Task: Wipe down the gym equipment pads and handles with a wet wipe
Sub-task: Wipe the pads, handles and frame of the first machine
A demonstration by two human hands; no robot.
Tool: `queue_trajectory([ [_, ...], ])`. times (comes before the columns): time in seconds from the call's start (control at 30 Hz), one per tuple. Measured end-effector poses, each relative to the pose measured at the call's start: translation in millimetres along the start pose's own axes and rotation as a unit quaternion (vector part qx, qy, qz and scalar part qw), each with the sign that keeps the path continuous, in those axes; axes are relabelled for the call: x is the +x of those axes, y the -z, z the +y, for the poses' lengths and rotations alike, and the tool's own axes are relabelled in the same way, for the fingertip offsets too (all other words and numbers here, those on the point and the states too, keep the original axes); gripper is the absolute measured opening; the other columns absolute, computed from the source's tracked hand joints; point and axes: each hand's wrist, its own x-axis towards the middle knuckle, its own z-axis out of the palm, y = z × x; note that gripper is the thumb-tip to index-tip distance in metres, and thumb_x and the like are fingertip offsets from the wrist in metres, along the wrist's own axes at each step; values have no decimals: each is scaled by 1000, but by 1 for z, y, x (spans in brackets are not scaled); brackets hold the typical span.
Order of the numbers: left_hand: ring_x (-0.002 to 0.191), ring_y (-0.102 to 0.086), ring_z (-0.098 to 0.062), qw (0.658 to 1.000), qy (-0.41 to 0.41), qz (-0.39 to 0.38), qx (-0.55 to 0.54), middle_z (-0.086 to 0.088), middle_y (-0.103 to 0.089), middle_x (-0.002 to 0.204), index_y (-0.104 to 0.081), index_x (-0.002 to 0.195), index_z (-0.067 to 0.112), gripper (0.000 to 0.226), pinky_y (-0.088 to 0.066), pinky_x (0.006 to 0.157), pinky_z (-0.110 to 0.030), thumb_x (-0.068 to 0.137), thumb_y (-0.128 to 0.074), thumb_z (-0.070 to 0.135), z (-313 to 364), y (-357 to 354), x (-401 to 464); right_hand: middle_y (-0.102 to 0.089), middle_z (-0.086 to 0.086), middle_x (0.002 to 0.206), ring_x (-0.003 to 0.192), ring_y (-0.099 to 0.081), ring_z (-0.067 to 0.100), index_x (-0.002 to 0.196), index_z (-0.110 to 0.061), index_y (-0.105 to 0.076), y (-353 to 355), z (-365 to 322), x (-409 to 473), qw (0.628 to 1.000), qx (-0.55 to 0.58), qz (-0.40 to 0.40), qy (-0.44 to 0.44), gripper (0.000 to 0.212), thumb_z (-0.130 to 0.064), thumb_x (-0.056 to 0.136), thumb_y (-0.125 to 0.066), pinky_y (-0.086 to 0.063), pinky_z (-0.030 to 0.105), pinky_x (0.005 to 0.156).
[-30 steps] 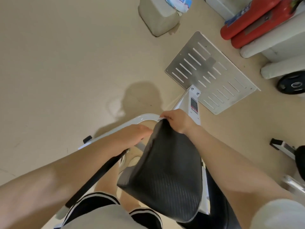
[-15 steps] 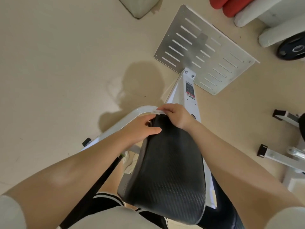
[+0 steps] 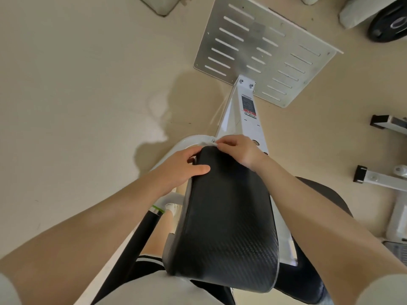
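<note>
The left hand (image 3: pixel 180 166) has come up off the side of the machine and now clasps the upper left corner of the black, carbon-weave upholstered pad (image 3: pixel 224 219) at frame centre, thumb lying across the face and fingers curled round its edge. A second ago it sat lower, near the white curved frame tube (image 3: pixel 187 140). The right hand (image 3: pixel 239 150) stays at the pad's top edge, its grip pinched on a sliver of thin white wet wipe (image 3: pixel 209 143), of which only a small part shows beside the fingertips. The view has also tipped nearer and more steeply over the pad. To my eye this means the pad is now steadied by one hand so the other can drag the wipe along the top rim; the broad face below looks not yet covered, though that cannot be confirmed.

The floor (image 3: pixel 77 95) is smooth beige, with a soft shadow left of the white upright post (image 3: pixel 246 119). A slotted silver metal footplate (image 3: pixel 264 51) fills the upper centre. At the upper right corner lies a black weight plate (image 3: pixel 389 25); white machine feet with black end caps (image 3: pixel 378 122) stand along the right edge.
</note>
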Motion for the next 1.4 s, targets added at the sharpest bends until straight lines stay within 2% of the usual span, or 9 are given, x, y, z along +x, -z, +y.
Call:
queue_trajectory([
  [0.1,110,-45,-2,1000,5,5,8,29,-48,99,-44,115,40,41,-31,91,-19,87,-59,14,3,-1,-1,-61,-2,94,90,-52,12,99,-9,-69,18,22,-10,997,-63,41,-10,23,-22,92,-52,-38,25,85],
  [0.2,127,-41,-10,999,-1,16,39,16,-50,121,-43,133,26,50,-30,98,-22,87,-60,15,7,-3,-3,-53,15,74,72,-47,19,76,4,-61,36,58,-33,993,-32,62,-97,26,-16,89,-51,-38,31,75],
  [0.37,136,-29,-18,962,-41,57,265,-1,-30,150,-28,144,15,58,-22,104,-22,91,-53,15,25,-14,-5,-53,11,83,62,-47,13,83,-4,-63,34,80,-72,891,347,194,-217,17,-4,91,-49,-53,26,71],
  [0.53,135,-30,-21,924,-84,50,371,-4,-34,147,-34,142,13,53,-25,112,-34,92,-49,22,35,-41,-6,-52,4,67,37,-46,2,99,-8,-66,8,82,-97,875,392,200,-201,16,-5,91,-53,-43,16,51],
  [0.67,136,-30,-21,916,-80,72,387,-4,-34,148,-33,142,13,54,-25,113,-38,93,-49,26,39,-55,-18,-63,5,103,77,-64,7,115,-9,-63,1,84,-135,865,431,180,-183,25,-10,90,-56,-56,15,69],
  [0.87,140,-22,-17,930,-56,107,347,-6,-23,152,-32,142,10,54,-18,107,-23,93,-50,24,35,-63,-50,-62,6,110,101,-59,18,120,-9,-60,-13,84,-155,883,398,192,-158,29,-12,92,-53,-51,29,89],
  [1.07,131,-38,-23,936,-27,162,311,-9,-38,143,-35,141,10,65,-31,108,-31,84,-61,27,18,-65,-75,-60,-1,96,87,-59,12,121,-11,-59,-18,78,-152,863,439,194,-157,29,-13,92,-53,-52,25,86],
  [1.2,107,-55,-20,941,-44,218,256,-3,-57,123,-49,129,10,50,-39,84,-24,83,-63,22,8,-78,-100,-60,15,111,98,-61,26,114,-5,-61,-29,82,-199,874,431,166,-153,24,-9,92,-54,-53,31,89],
  [1.4,96,-56,-17,940,-57,296,159,7,-56,103,-56,113,17,46,-42,81,-27,76,-68,41,-21,-91,-132,-62,-1,104,94,-59,14,115,-20,-62,-52,84,-202,897,367,222,-106,24,-14,95,-48,-49,31,93],
])
